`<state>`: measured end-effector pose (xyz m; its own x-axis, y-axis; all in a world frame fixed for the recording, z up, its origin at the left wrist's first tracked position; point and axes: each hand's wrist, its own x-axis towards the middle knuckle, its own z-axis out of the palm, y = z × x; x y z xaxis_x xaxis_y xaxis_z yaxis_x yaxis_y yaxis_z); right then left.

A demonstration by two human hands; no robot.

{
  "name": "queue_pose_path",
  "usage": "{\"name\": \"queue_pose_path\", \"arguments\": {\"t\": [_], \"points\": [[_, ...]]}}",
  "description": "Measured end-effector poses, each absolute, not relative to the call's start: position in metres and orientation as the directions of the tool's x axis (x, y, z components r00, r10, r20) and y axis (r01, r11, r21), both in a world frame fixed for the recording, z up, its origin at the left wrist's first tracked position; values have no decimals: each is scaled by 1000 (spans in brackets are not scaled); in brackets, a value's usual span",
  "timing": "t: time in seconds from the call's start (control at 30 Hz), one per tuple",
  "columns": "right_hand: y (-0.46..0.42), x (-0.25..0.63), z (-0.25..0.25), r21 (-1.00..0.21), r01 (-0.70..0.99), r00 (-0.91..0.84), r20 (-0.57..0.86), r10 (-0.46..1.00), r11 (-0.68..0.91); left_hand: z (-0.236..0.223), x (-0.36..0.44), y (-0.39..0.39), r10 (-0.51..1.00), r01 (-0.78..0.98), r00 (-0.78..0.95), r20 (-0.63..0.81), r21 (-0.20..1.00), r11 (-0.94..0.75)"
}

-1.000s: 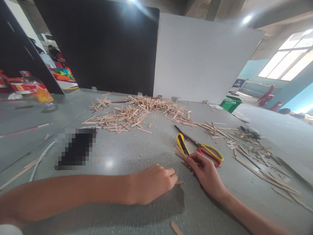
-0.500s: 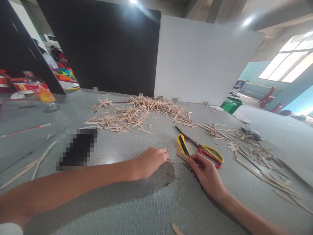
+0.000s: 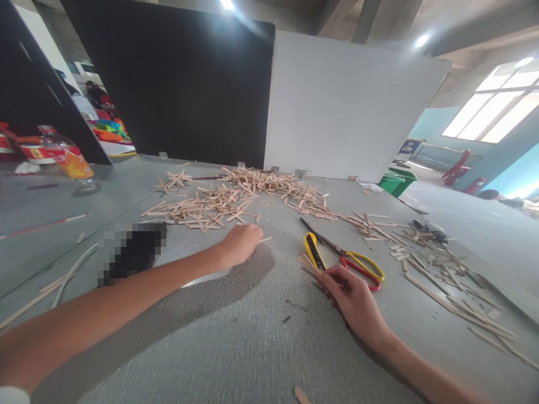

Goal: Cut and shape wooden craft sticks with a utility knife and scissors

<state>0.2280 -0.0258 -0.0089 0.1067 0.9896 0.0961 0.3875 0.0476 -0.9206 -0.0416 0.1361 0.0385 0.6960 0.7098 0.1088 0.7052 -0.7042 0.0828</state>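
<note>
My left hand (image 3: 241,244) is closed over the table, just short of the pile of cut wooden sticks (image 3: 219,205). From its fingertips juts the end of a small wooden stick (image 3: 265,239). Thin wooden strips (image 3: 309,265) are pinched in my right hand (image 3: 353,297), their far ends pointing up and left. Right by these strips lies a yellow utility knife (image 3: 314,249). A pair of scissors (image 3: 351,259) with one yellow and one red handle rests beyond my right fingers.
More strips and offcuts (image 3: 455,303) lie scattered at the right. A blurred-out dark object (image 3: 135,252) and a white cable (image 3: 69,280) are at the left, a plastic bottle (image 3: 76,163) farther back. Black (image 3: 181,84) and white panels (image 3: 337,106) stand behind the pile.
My left hand has moved away from my right hand, up and to the left toward the pile, carrying the small stick. My right hand stays nearly in place with its strips.
</note>
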Motion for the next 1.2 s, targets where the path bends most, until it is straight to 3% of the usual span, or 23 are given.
{"name": "queue_pose_path", "arguments": {"t": [0.3,0.33,0.47,0.6,0.7,0.97,1.2], "points": [[-27,228,-7,-924,380,101,96,990,51,91,-40,74,603,603,797,-39,101,-791],[-27,228,-7,-924,380,102,97,990,52,99,-38,58,577,583,813,-85,99,-807],[-27,228,-5,-920,387,101,103,990,56,122,-27,2,403,396,770,-494,-125,-910],[-28,227,-3,-915,399,95,110,989,63,120,-20,-21,332,344,618,-712,-135,-929],[-28,227,-2,-910,408,94,117,989,69,107,-20,-21,351,345,632,-691,-155,-926],[-27,226,-3,-905,418,83,130,988,84,76,-30,7,540,478,756,-370,-251,-842],[-28,224,0,-903,421,91,138,986,87,74,-36,65,615,554,752,-237,-276,-785]]}}
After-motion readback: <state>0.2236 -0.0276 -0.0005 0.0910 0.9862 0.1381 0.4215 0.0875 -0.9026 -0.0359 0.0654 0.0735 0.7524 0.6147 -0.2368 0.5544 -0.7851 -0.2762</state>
